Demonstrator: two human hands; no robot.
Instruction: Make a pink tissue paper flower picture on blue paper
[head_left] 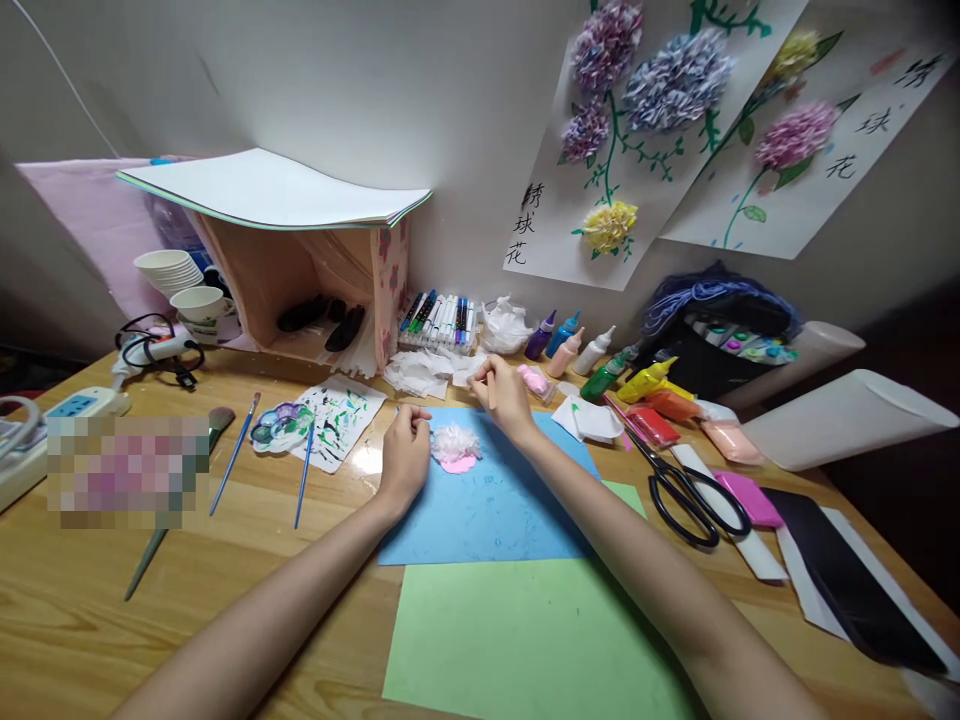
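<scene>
A clump of white, ruffled tissue paper [454, 441] sits on a flat pink piece [457, 466] on the blue sheet [487, 525]. Just left of the clump, my left hand [405, 457] is closed, fingers curled in; whatever they may hold is hidden. Beyond the clump and to its right, my right hand [504, 396] is closed in a pinch. Its fingertips are at the edge of the white tissue pieces [420, 374], and I cannot make out what is between them.
A green sheet [517, 640] extends below the blue one. Scissors [694, 500], paint bottles [600, 372] and clay packs [651, 425] lie to the right. Brushes [236, 455] and a paint-marked paper [345, 420] lie left. Behind are a box [392, 290] and markers [442, 320].
</scene>
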